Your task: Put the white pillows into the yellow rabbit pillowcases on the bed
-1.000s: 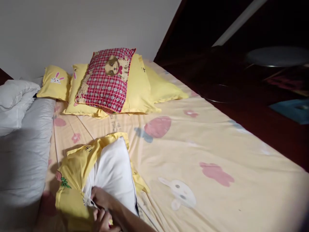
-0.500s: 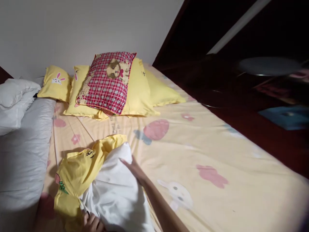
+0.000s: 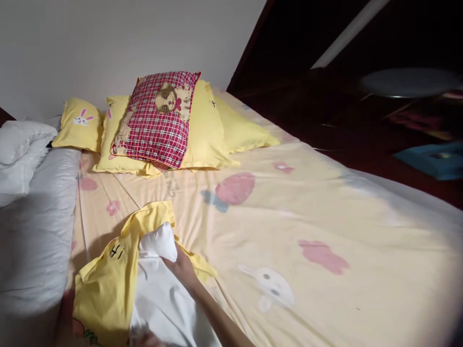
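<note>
My right hand (image 3: pixel 181 267) grips the corner of a white pillow (image 3: pixel 170 289), pinching it so that the tip bulges up. A yellow pillowcase (image 3: pixel 108 274) with a carrot print and dark lettering lies around the pillow's far end and left side. Some of its yellow cloth also shows to the right of my right wrist. At the bottom edge my left hand (image 3: pixel 147 339) is blurred and mostly cut off, near the lower part of the white pillow. Its fingers cannot be made out.
Several yellow pillows (image 3: pixel 213 140) and a red checked cushion with a dog (image 3: pixel 162 115) lie against the wall. Grey-white bedding (image 3: pixel 39 231) runs along the left. A patterned sheet (image 3: pixel 318 207) covers the bed. Beyond its right edge stands a round table (image 3: pixel 408 82).
My right hand has gone from lying on the pillow's corner to gripping it, slightly left and lower. Yellow cloth now shows right of it. My left hand has dropped lower and blurred.
</note>
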Tool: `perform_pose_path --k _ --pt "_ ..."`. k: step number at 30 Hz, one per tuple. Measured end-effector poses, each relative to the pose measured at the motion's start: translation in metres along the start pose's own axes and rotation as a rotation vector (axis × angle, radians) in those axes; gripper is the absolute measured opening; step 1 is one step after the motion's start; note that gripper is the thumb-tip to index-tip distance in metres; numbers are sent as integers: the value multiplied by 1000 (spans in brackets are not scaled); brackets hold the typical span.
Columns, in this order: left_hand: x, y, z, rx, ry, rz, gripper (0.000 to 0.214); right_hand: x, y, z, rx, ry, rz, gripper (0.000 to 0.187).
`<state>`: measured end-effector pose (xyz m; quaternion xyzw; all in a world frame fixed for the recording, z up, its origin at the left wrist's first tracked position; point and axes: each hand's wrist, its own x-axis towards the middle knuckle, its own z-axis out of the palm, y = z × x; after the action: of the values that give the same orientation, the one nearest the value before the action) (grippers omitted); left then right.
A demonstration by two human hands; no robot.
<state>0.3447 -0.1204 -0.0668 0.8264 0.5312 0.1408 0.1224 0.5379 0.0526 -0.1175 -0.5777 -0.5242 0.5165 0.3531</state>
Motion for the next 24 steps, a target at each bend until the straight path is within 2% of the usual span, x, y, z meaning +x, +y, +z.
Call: perform_pose_path --k 3,5,8,11,13,15,17,20,22,24 --pt "35 -28 -15 67 127 -117 33 -5 -3 -6 4 -90 66 72" --pt "67 -46 -20 141 184 -220 36 -16 -5 0 16 -71 95 71" --pt "103 -66 -17 253 90 -290 29 -36 -2 12 32 55 144 70" --pt "111 -77 -10 276 -30 -393 26 -55 7 21 56 190 178 71" --pt "112 -78 -12 202 -50 -464 26 -66 10 30 95 217 191 68" --pt "116 -73 -20 68 1 -487 31 -75 6 42 148 130 177 63" --pt "125 -63 -33 -82 111 -475 33 -81 -5 57 146 -35 109 53" --pt "133 -43 -49 -236 212 -445 35 -82 -25 77 -79 -274 -2 36" --pt "129 -34 -51 -280 180 -408 34 -76 -38 84 -286 -363 2 42" --pt "117 -36 -43 -274 147 -391 31 -67 -49 83 -392 -362 32 55"
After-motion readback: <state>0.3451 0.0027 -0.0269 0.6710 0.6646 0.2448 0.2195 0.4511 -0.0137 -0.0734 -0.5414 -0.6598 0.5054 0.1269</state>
